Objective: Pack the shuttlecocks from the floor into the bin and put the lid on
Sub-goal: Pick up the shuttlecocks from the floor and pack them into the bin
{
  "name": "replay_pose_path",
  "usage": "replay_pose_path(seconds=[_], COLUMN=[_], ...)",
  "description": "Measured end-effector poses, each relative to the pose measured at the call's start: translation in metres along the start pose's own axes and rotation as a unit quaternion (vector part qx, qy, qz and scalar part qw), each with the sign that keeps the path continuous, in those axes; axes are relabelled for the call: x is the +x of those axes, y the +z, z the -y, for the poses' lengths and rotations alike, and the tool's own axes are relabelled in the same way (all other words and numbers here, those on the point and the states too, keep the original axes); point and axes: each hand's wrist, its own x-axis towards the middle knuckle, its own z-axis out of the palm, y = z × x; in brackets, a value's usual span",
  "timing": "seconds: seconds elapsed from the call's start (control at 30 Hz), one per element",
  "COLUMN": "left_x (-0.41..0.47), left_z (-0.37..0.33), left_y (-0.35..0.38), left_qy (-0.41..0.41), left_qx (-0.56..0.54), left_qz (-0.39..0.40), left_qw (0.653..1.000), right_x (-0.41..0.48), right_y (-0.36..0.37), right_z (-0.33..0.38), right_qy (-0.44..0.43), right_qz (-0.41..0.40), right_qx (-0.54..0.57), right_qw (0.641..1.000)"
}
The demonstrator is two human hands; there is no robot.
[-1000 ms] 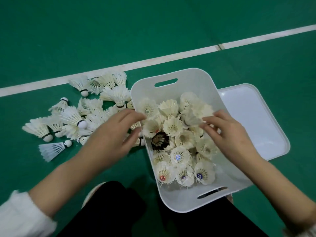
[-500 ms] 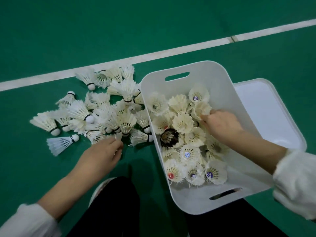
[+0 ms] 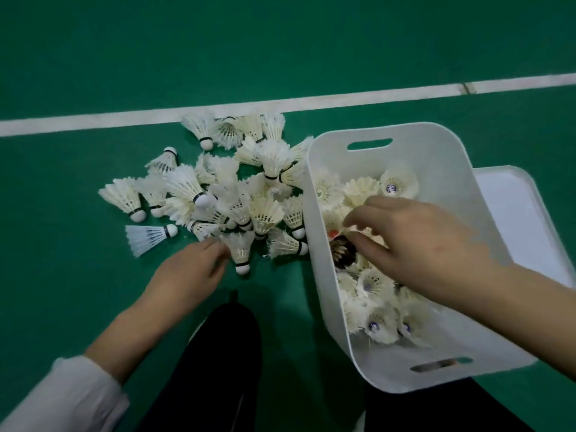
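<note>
shuttlecocks [image 3: 218,194]: heaped on floor against bin [image 3: 436,151], more inside | likely light, feathers crushable, best taken by cork | left hand [image 3: 187,272]: fingers loose, touching one skirt | right hand [image 3: 430,244]: fingers spread over bin, empty

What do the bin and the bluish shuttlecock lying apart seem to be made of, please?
Bin: probably plastic, matte white; smooth moulded walls, cut-out handle slots.
Bluish shuttlecock: likely a synthetic skirt; evenly ribbed, translucent, not feathery.

Left hand [image 3: 187,275]: gone from bin [image 3: 442,163] rim to floor pile; fingers [image 3: 215,249] now touch a shuttlecock [image 3: 241,249] drawn clear, just right of them. Right hand [image 3: 420,244]: shifted mid-bin, fingers spread.
</note>
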Motion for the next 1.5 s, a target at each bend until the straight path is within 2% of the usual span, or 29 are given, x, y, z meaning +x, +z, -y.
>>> replay_pose_path(seconds=[0.07, 0.17, 0.27, 0.37, 0.47, 0.57, 0.63, 0.77, 0.87, 1.0, 1.2, 1.33, 1.5], left_x=[-0.002, 0.001, 0.012, 0.022, 0.028, 0.032, 0.032, 0.028, 0.016, -0.005, 0.012, 0.047, 0.064], left_z=[0.009, 0.016, 0.020, 0.018, 0.016, 0.017, 0.016, 0.012, 0.007, 0.009, 0.021, 0.018, 0.014], left_y=[-0.001, 0.003, 0.009, 0.017, 0.023, 0.027, 0.028, 0.029, 0.031, 0.020, -0.001, -0.002, 0.002], left_qy=[-0.015, -0.007, 0.030, 0.056, 0.056, 0.066, 0.041, 0.019, 0.014, -0.062, -0.085, -0.067, -0.104], left_qx=[-0.006, -0.007, -0.008, 0.009, 0.009, 0.011, -0.002, -0.027, -0.091, -0.202, -0.099, -0.054, -0.025], left_qz=[-0.013, -0.025, -0.065, -0.100, -0.113, -0.086, -0.045, -0.023, -0.006, -0.032, -0.099, -0.089, -0.039], left_qw=[1.000, 1.000, 0.997, 0.993, 0.992, 0.994, 0.998, 0.999, 0.996, 0.977, 0.986, 0.992, 0.993], right_x=[0.020, 0.062, 0.107, 0.130, 0.134, 0.133, 0.129, 0.111, 0.101, 0.099, 0.100, 0.098, 0.096], right_y=[0.013, 0.052, 0.092, 0.123, 0.137, 0.132, 0.131, 0.135, 0.136, 0.131, 0.132, 0.132, 0.131], right_z=[0.025, 0.051, 0.061, 0.064, 0.065, 0.065, 0.064, 0.065, 0.065, 0.062, 0.062, 0.060, 0.059], right_qy=[-0.037, -0.039, 0.020, 0.106, 0.134, 0.129, 0.116, 0.137, 0.153, 0.162, 0.157, 0.164, 0.150], right_qz=[0.011, 0.018, 0.021, 0.080, 0.104, 0.069, 0.016, -0.031, -0.035, -0.054, -0.073, -0.079, -0.079], right_qx=[0.036, 0.041, 0.038, 0.097, 0.139, 0.097, 0.078, 0.111, 0.159, 0.160, 0.170, 0.179, 0.158], right_qw=[0.999, 0.998, 0.999, 0.986, 0.976, 0.985, 0.990, 0.984, 0.975, 0.972, 0.970, 0.967, 0.973])
